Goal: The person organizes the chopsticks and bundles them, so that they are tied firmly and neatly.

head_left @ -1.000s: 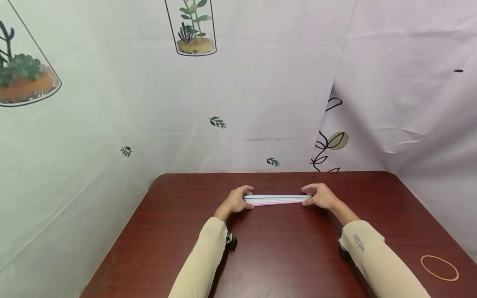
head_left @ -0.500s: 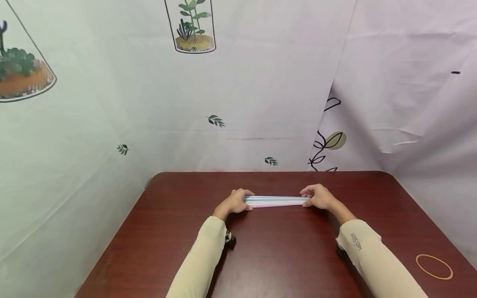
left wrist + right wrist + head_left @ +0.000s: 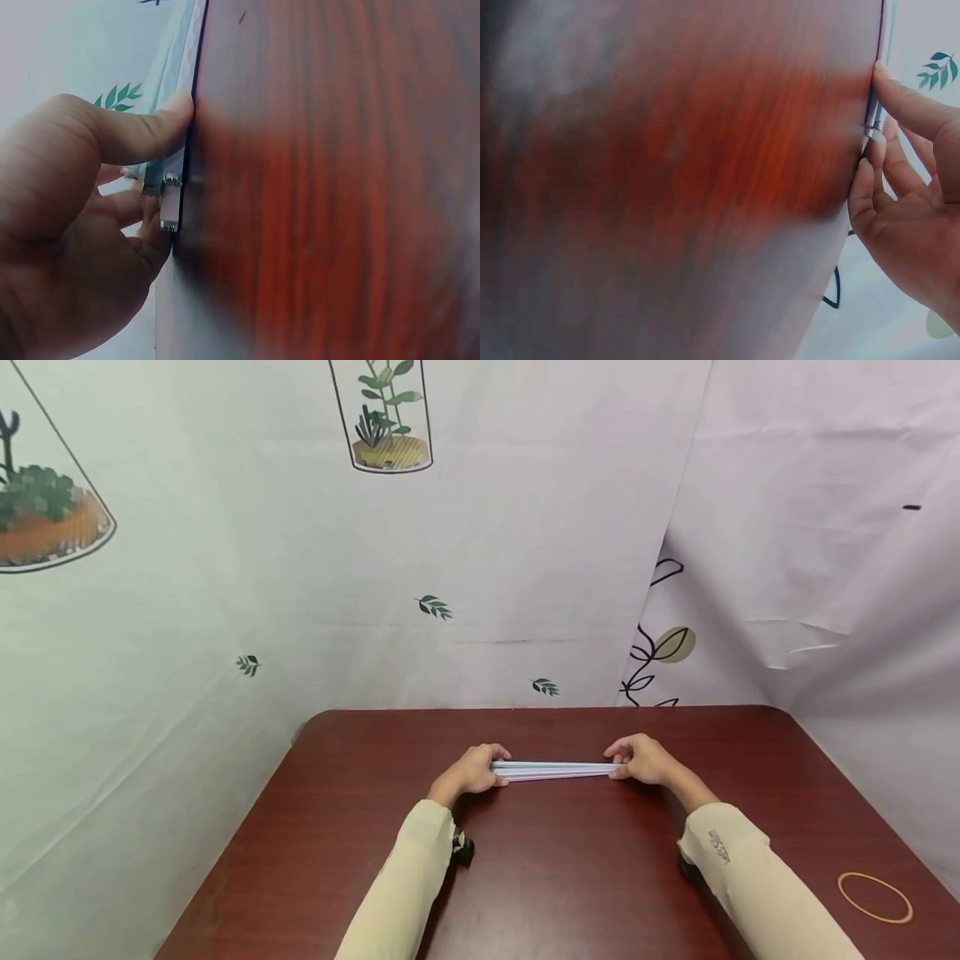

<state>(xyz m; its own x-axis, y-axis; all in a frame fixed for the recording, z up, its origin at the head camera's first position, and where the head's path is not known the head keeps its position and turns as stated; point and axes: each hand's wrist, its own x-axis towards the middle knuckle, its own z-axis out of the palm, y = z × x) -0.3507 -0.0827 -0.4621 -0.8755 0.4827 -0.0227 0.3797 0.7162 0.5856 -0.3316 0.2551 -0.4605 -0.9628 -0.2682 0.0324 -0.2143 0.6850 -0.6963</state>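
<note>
Between my hands, near the back of the table, a bundle of long thin pastel sticks (image 3: 555, 771) lies sideways. My left hand (image 3: 472, 768) holds its left end, thumb on the near side and fingers behind. In the left wrist view, the sticks' tips (image 3: 169, 225) look flat and serrated and end at uneven lengths. My right hand (image 3: 647, 759) pinches the right end with the thumb in front. The right wrist view shows the thumb (image 3: 911, 105) along the sticks and fingertips by their tips. What the sticks are is unclear.
A thin yellow ring like a rubber band (image 3: 905, 917) lies at the right of the reddish-brown table (image 3: 555, 877). White cloth with printed plants (image 3: 487, 568) hangs behind the table and along its sides.
The bundle shows paler, more lavender sides now, where blue-green showed before. It looks slightly lower in view. Both hands keep their hold and have barely moved.
</note>
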